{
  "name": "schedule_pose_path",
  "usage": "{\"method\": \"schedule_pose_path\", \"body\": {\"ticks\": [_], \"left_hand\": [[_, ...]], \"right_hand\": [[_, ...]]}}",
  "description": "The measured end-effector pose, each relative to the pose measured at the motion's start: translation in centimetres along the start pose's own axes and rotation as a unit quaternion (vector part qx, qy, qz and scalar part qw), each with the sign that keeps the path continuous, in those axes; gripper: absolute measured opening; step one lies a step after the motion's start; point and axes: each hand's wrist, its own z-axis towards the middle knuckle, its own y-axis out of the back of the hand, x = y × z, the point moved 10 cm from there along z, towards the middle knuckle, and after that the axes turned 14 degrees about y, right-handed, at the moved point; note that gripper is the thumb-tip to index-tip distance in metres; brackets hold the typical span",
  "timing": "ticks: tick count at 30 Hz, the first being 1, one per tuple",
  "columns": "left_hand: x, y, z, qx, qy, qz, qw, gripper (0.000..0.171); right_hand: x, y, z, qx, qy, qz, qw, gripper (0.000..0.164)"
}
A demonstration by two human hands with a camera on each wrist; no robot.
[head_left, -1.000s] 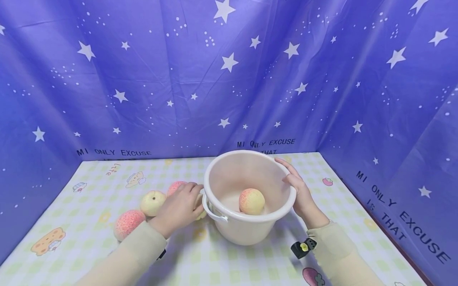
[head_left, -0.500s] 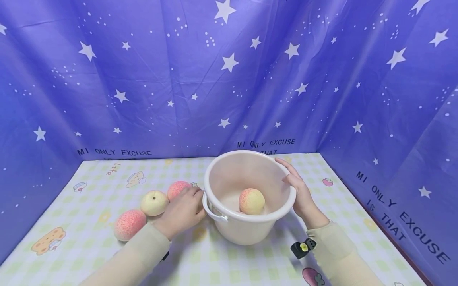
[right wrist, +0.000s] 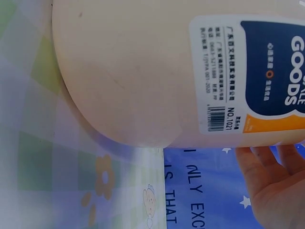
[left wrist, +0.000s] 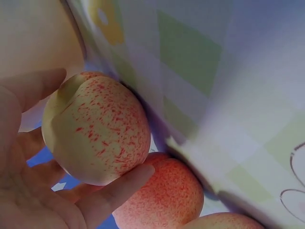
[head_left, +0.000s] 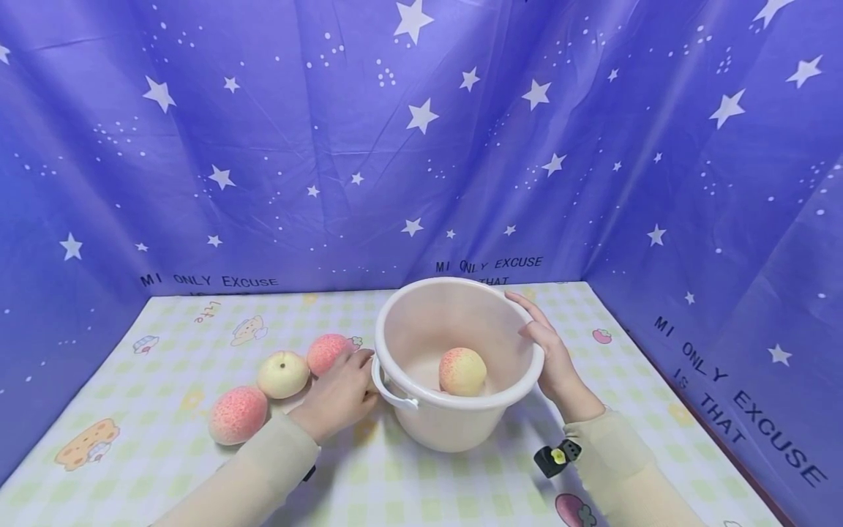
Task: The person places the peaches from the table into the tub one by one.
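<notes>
A white plastic bucket (head_left: 454,424) stands upright on the table, a yellow-and-pink peach (head_left: 463,372) inside it. At its right side my right hand (head_left: 556,362) grips the rim, thumb over the edge and fingers along the outer wall. Left of the bucket, my left hand (head_left: 339,391) has thumb and fingers around a pale peach with red specks (left wrist: 100,129), which the head view hides behind that hand. Close by lie a pink peach (head_left: 327,353), a pale yellow peach (head_left: 283,374) and another pink peach (head_left: 238,415), in a slanting row.
The bucket's white handle (head_left: 395,395) hangs down on its left side, near my left hand. A checked cloth (head_left: 421,490) covers the table. Blue star-printed curtains (head_left: 356,146) stand behind and along both sides.
My left hand has shifted a little right and down, closer around the peach beside the bucket, leaving more of the other peaches in sight. The right hand and bucket stay put.
</notes>
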Motion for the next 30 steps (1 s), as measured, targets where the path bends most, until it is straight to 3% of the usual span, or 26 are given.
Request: {"method": "schedule_pose_path", "body": {"ticks": [9,16,22,25,30], "left_hand": [[0.13,0.0,-0.24,-0.013,-0.01,-0.007,0.9998,0.036],[-0.36,-0.15,-0.24,-0.024,-0.037,0.005,0.999,0.015],[-0.56,-0.29,-0.36,-0.023,-0.048,0.004,0.9986,0.045],[-0.5,-0.31,-0.39,-0.024,-0.047,0.004,0.9986,0.046],[0.03,-0.54,-0.23,-0.01,-0.02,-0.008,0.9997,0.023]], "right_hand": [[0.01,-0.09,0.01,0.001,-0.002,-0.001,1.0,0.071],[0.05,-0.11,0.0,0.002,-0.001,-0.002,1.0,0.071],[-0.01,-0.03,-0.02,0.001,-0.001,0.0,1.0,0.07],[-0.04,-0.01,-0.02,0.002,-0.002,-0.001,1.0,0.07],[-0.03,-0.02,-0.01,0.002,0.0,-0.002,1.0,0.07]]}}
